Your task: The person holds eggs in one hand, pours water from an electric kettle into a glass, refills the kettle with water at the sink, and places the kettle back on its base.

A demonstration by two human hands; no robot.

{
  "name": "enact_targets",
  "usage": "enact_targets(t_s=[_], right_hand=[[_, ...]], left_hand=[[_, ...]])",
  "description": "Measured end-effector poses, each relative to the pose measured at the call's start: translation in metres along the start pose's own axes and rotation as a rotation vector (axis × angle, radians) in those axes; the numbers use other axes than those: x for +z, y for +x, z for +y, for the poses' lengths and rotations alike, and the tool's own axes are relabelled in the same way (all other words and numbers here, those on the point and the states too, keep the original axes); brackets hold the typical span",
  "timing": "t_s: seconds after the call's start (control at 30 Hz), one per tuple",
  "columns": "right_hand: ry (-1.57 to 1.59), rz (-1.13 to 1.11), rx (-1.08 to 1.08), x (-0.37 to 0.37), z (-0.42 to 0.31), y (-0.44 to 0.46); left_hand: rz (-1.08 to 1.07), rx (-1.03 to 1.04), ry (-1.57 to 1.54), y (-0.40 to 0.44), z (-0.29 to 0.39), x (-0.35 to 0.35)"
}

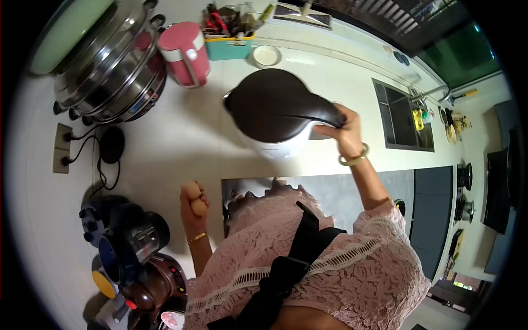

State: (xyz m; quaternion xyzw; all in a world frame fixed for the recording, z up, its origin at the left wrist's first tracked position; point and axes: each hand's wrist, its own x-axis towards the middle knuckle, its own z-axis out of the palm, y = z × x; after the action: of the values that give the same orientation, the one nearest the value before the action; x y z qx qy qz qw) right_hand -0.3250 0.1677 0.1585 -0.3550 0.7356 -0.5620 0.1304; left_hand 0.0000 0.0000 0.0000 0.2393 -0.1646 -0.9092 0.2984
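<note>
Right grip (347, 132) clasps the jug (269, 110), sink (399, 131) to that grip's right; left grip (192, 218) curls round two eggs (198, 207)!

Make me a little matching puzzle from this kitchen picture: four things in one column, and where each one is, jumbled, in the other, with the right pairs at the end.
Things:
1. Dark-lidded pitcher
2. Two eggs
3. Pink jug
4. Sink

Places:
A. Next to the faucet
B. In the left hand
C. Beside the teal container
D. Gripped by the right hand

Right pairs: 1-D, 2-B, 3-C, 4-A.
</note>
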Motion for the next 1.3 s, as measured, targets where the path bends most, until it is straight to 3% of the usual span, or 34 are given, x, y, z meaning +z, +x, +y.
enact_targets(t_s=[0.07,0.1,0.3,0.5,0.8,1.3], right_hand=[[-0.084,0.091,0.006,-0.027,-0.009,-0.014],[-0.120,0.116,0.046,-0.092,0.004,-0.019],[-0.201,0.250,0.149,-0.205,0.050,-0.018],[-0.398,0.144,0.164,-0.280,0.107,-0.003],[-0.569,0.042,0.116,-0.302,0.144,0.018],[-0.789,-0.113,0.051,-0.272,0.135,0.045]], left_hand=[[0.163,-0.005,0.113,0.009,0.009,0.009],[0.191,-0.019,0.098,0.011,-0.039,0.043],[0.113,0.011,0.253,0.053,-0.097,0.114],[0.107,-0.017,0.158,0.075,-0.163,0.162],[0.181,-0.050,0.160,0.068,-0.187,0.183],[0.167,-0.070,0.099,0.080,-0.194,0.186]])
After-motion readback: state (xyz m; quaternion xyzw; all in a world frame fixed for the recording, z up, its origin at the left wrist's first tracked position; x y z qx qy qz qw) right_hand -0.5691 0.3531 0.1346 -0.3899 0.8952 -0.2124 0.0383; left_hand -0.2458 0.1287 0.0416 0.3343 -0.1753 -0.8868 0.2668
